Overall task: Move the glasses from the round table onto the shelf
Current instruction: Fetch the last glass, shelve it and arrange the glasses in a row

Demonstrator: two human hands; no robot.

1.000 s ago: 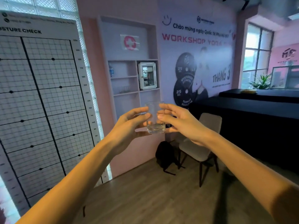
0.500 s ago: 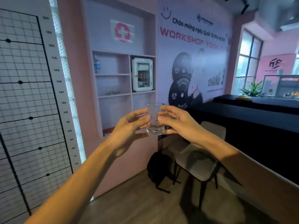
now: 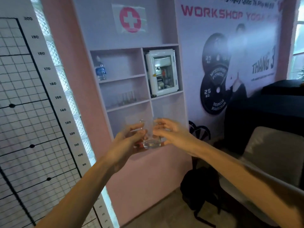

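A clear drinking glass [image 3: 151, 137] is held upright between both hands, in front of the lowest open compartment of the built-in shelf [image 3: 128, 105]. My left hand [image 3: 126, 140] grips its left side, and my right hand [image 3: 171, 132] pinches its right side with the fingertips. Several other clear glasses [image 3: 127, 97] stand in a row on the middle shelf board above. The round table is out of view.
A water bottle [image 3: 100, 69] stands on the upper shelf board, and a small white cabinet [image 3: 162, 73] fills the right compartment. A grid chart [image 3: 32, 112] covers the left wall. A black backpack [image 3: 199, 191] lies on the floor beside a grey chair [image 3: 271, 148].
The shelf has grown much larger and nearer as I moved toward it. Both hands still hold the glass, which now sits in front of the lower compartment.
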